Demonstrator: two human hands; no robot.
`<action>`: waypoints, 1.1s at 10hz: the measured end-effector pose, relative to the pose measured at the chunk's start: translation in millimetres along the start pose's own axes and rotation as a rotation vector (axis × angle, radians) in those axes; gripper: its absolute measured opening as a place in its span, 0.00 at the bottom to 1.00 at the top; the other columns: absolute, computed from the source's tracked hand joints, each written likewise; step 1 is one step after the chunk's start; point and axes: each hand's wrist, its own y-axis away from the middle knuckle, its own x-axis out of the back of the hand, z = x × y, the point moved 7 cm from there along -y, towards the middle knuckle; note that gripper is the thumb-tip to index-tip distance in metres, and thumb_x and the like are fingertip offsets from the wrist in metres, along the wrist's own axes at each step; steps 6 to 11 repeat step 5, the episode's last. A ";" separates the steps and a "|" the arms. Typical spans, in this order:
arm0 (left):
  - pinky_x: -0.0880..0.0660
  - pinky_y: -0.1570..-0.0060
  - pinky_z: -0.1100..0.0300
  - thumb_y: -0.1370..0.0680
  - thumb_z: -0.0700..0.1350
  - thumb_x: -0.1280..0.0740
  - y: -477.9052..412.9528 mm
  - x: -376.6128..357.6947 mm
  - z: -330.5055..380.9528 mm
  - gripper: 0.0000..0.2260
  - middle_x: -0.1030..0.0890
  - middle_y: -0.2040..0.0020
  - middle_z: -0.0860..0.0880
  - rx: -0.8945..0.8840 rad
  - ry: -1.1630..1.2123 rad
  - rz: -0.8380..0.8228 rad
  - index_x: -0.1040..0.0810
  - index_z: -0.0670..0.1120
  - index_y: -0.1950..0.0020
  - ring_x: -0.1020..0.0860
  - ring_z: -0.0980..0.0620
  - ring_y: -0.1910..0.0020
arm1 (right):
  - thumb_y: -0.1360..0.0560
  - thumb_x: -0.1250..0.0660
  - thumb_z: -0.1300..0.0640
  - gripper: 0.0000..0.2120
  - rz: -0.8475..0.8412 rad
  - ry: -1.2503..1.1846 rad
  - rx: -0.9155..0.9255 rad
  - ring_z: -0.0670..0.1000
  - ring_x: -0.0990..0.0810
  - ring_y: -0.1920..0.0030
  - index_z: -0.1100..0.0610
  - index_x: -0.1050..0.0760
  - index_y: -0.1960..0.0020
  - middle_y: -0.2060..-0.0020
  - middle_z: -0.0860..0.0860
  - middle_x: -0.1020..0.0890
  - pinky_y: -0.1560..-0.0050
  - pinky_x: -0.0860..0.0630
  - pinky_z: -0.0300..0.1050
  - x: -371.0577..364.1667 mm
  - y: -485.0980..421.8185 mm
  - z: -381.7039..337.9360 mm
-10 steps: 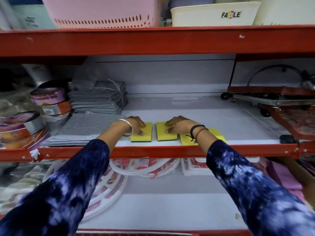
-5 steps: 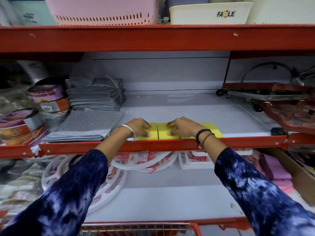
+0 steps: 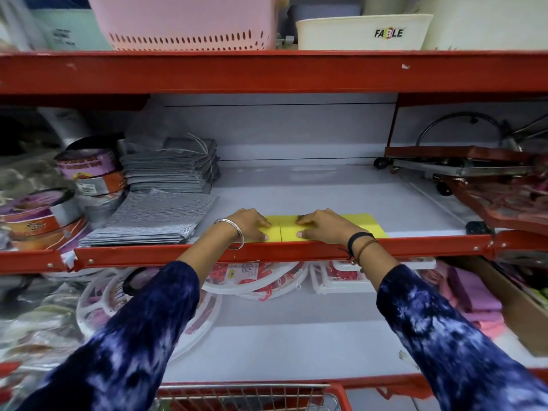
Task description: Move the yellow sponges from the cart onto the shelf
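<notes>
Three yellow sponges lie in a row at the front of the white middle shelf point(image 3: 311, 188), just behind its red lip. My left hand point(image 3: 244, 225) rests on the left sponge point(image 3: 272, 231), fingers on top and thumb at its front edge. My right hand point(image 3: 323, 228) grips the middle sponge point(image 3: 288, 229) the same way. The two sponges touch side by side. The third sponge point(image 3: 366, 223) shows to the right, partly under my right hand. The cart point(image 3: 252, 394), a wire basket with a red rim, shows at the bottom edge; its contents are hidden.
Grey folded cloths point(image 3: 154, 223) and tape rolls point(image 3: 89, 173) fill the shelf's left side. A red folded trolley point(image 3: 474, 167) sits at the right. Pink basket point(image 3: 189, 22) and white tub point(image 3: 361, 32) stand on the shelf above. White round racks point(image 3: 255, 280) lie below.
Both hands slid their sponges together, closing the gap between them, and drew them closer to the red lip. The view dropped, bringing the cart's rim into sight.
</notes>
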 end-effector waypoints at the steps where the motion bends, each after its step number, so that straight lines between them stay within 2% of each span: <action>1: 0.39 0.26 0.53 0.23 0.49 0.33 0.8 0.3 2.2 0.20 0.28 0.28 0.49 -0.001 -0.012 -0.005 0.26 0.48 0.32 0.32 0.46 0.28 | 0.25 0.33 0.47 0.25 0.004 -0.030 -0.006 0.55 0.34 0.27 0.54 0.29 0.30 0.28 0.50 0.29 0.27 0.38 0.49 -1.4 2.9 1.3; 5: 0.35 0.27 0.52 0.24 0.48 0.32 7.9 -1.8 4.9 0.18 0.25 0.30 0.47 0.076 0.091 0.057 0.23 0.47 0.35 0.30 0.45 0.30 | 0.23 0.35 0.50 0.25 0.025 -0.031 -0.050 0.55 0.35 0.26 0.54 0.32 0.28 0.26 0.52 0.32 0.27 0.38 0.50 -2.2 15.8 -8.2; 11: 0.35 0.27 0.52 0.24 0.48 0.32 7.9 -1.8 4.9 0.18 0.25 0.30 0.47 0.076 0.091 0.057 0.23 0.47 0.35 0.30 0.45 0.30 | 0.23 0.35 0.50 0.25 0.025 -0.031 -0.050 0.55 0.35 0.26 0.54 0.32 0.28 0.26 0.52 0.32 0.27 0.38 0.50 -2.2 15.8 -8.2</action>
